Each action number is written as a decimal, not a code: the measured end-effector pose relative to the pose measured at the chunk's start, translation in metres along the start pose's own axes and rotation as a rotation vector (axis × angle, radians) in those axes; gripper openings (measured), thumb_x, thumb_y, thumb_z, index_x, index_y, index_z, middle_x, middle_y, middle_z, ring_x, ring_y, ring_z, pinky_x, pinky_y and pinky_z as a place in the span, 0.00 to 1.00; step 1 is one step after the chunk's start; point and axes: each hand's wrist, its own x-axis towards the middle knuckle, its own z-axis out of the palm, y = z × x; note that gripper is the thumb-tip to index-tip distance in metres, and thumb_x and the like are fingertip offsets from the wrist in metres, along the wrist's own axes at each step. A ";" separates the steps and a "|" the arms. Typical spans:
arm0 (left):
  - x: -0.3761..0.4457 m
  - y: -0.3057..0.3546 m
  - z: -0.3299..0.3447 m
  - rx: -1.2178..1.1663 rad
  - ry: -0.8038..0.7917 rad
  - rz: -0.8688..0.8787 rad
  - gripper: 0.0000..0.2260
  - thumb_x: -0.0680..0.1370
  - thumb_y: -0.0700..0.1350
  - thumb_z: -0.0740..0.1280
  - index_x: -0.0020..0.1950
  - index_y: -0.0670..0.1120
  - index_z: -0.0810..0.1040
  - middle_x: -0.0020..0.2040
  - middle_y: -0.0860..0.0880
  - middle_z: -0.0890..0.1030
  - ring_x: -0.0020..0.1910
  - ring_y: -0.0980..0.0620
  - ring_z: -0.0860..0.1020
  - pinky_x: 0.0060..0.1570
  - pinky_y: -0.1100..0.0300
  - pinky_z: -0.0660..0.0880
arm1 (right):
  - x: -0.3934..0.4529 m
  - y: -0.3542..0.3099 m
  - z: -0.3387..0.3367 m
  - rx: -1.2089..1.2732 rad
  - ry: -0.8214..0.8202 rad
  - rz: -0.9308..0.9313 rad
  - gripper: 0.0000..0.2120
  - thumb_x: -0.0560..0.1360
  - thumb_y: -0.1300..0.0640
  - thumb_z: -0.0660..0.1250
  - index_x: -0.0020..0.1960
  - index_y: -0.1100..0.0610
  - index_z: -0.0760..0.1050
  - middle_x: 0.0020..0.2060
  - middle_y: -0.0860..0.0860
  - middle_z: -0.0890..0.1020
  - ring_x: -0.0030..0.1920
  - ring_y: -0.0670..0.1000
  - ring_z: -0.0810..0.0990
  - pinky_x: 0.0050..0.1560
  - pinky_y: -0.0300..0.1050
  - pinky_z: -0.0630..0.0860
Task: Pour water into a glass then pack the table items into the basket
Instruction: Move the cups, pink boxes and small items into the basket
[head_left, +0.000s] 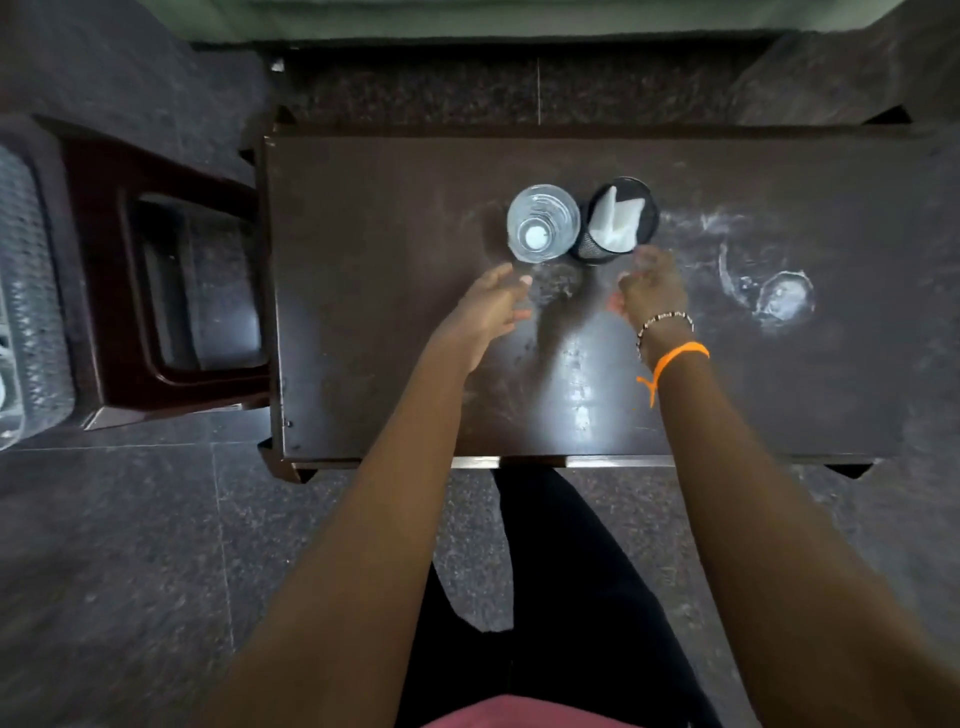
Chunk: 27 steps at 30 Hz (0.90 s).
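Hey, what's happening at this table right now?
A person stands over a dark table and reaches forward with both bare hands. The left hand is open, just short of a clear glass. The right hand, fingers curled and blurred, is right at a black mesh holder with white napkins in it. Neither item is lifted or clearly held. A basket sits at the far left on a stool. Wet rings mark the tabletop.

The basket (26, 291) is cut off at the left edge; the right hand's (652, 288) fingertips blur.
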 end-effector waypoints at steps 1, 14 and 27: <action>0.005 0.003 0.007 0.035 0.005 0.004 0.24 0.80 0.45 0.59 0.75 0.48 0.55 0.67 0.45 0.72 0.55 0.48 0.75 0.59 0.56 0.68 | 0.013 -0.002 -0.004 -0.058 0.026 -0.049 0.21 0.73 0.71 0.55 0.65 0.60 0.67 0.50 0.58 0.75 0.37 0.53 0.77 0.41 0.42 0.78; 0.032 0.008 0.036 0.195 0.113 0.050 0.30 0.78 0.46 0.63 0.76 0.48 0.52 0.75 0.48 0.63 0.64 0.58 0.65 0.62 0.61 0.63 | 0.054 -0.005 -0.010 -0.280 -0.121 -0.028 0.19 0.76 0.66 0.58 0.66 0.64 0.71 0.62 0.57 0.77 0.65 0.53 0.73 0.59 0.42 0.69; 0.000 -0.003 0.025 0.320 0.156 0.133 0.16 0.79 0.43 0.60 0.67 0.44 0.71 0.67 0.46 0.74 0.66 0.50 0.71 0.59 0.63 0.65 | 0.025 -0.010 -0.018 0.006 -0.143 -0.041 0.19 0.76 0.66 0.60 0.67 0.58 0.71 0.68 0.56 0.70 0.65 0.56 0.72 0.67 0.54 0.71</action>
